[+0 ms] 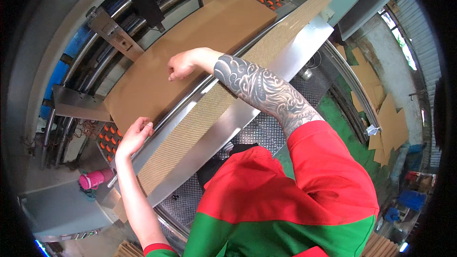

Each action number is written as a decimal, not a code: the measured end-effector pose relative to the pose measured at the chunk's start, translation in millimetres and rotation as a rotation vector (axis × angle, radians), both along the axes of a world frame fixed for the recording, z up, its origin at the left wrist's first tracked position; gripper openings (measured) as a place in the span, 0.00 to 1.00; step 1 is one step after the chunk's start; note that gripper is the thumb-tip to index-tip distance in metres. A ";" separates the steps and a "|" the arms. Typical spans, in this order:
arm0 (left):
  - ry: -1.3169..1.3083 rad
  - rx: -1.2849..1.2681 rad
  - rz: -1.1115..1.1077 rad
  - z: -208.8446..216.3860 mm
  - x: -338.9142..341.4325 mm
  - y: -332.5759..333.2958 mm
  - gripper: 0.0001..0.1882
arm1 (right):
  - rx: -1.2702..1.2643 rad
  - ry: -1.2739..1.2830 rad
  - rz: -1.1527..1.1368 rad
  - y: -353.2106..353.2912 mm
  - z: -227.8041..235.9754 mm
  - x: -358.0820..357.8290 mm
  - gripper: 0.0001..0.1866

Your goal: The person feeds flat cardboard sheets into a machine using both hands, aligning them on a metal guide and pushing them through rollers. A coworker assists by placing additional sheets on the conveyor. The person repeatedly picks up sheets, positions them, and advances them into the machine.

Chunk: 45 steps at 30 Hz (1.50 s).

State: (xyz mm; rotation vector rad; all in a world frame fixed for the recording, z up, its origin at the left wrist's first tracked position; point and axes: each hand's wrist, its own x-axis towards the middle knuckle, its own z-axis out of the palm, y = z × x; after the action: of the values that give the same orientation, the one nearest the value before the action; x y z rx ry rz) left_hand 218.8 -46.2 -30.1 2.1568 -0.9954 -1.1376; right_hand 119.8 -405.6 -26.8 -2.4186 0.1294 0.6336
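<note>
A large brown cardboard sheet lies flat on the machine in front of me, under its metal bars. My right hand is over the middle of this sheet, its fingers curled in and nothing visible in them. At the sheet's near left corner is my left hand, fingers loosely bent and apart, with nothing seen in it. Whether either hand touches the sheet I cannot tell. Between me and the machine, a long stack of corrugated cardboard shows its fluted edges on a metal shelf, passing beneath my right forearm.
Metal brackets and round rails cross behind the sheet. Orange rollers flank it at both ends. A pink jug stands at lower left beside a grey surface. Loose cardboard pieces lie on the green floor at right.
</note>
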 end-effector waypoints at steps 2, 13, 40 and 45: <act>-0.010 0.011 0.005 0.5 -1.6 0.3 0.22 | -0.014 0.006 0.009 1.0 3.2 0.4 0.28; -0.023 0.034 0.004 8.0 -3.8 -1.3 0.28 | 0.017 -0.002 0.018 -1.7 -1.1 1.0 0.27; -0.083 0.064 -0.045 4.9 -15.4 1.9 0.31 | 0.046 0.052 -0.047 -5.0 1.1 -12.1 0.28; -0.108 0.045 -0.063 8.5 -16.9 0.9 0.31 | 0.011 0.030 -0.025 -3.7 2.1 -11.3 0.28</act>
State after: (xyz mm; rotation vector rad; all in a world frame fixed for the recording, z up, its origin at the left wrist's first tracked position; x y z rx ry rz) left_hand 201.9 -45.3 -21.6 2.2576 -1.1026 -1.0912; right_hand 108.5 -409.2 -24.6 -2.3936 0.1683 0.6576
